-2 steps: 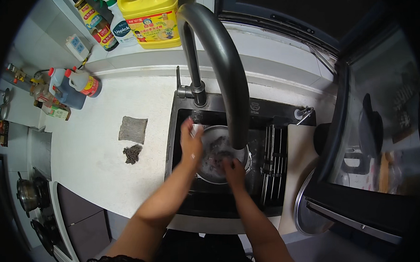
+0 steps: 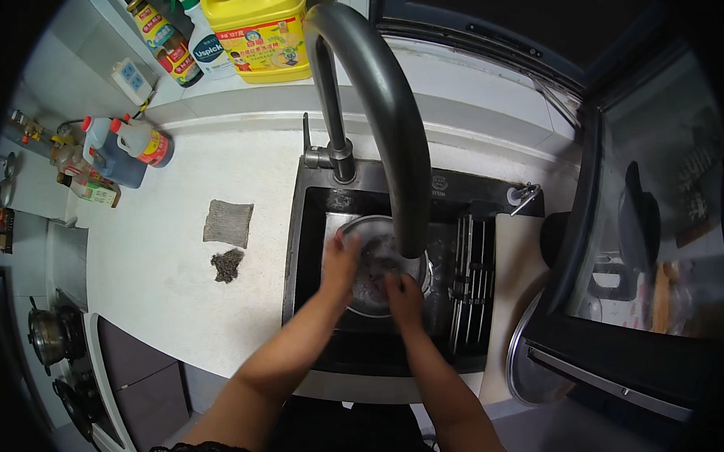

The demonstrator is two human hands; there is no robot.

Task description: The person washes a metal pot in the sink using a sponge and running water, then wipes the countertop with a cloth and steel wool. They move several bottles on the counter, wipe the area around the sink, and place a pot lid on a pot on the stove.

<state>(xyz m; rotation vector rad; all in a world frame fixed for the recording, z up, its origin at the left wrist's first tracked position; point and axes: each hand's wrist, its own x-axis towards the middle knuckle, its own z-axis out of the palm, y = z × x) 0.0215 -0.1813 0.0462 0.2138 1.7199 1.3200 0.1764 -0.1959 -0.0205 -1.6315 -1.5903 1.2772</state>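
Note:
A round metal basin [image 2: 365, 219] of cloudy, foamy water sits in the black sink [image 2: 360, 357]. At its left rim is my left hand [image 2: 341, 263], fingers pointing forward and smeared by motion, so their grip is unclear. My right hand [image 2: 405, 298] reaches over the basin's near right side. Its fingers are curled down at the water, closed around something I cannot make out. Dark shapes show in the water by these fingertips, too blurred to name. Above the basin arches a thick dark faucet [image 2: 385, 104], which hides part of its right side.
On the white counter to the left lie a grey cloth [image 2: 228, 223] and a dark scouring ball [image 2: 227, 266]. Bottles [image 2: 119, 152] and a yellow jug [image 2: 261, 36] stand behind. A metal rack [image 2: 471, 286] spans the sink's right side; an open window [image 2: 621, 239] juts in at right.
My left hand has moved down and right, from beyond the basin's left rim to the rim itself. My right hand stays nearly in place.

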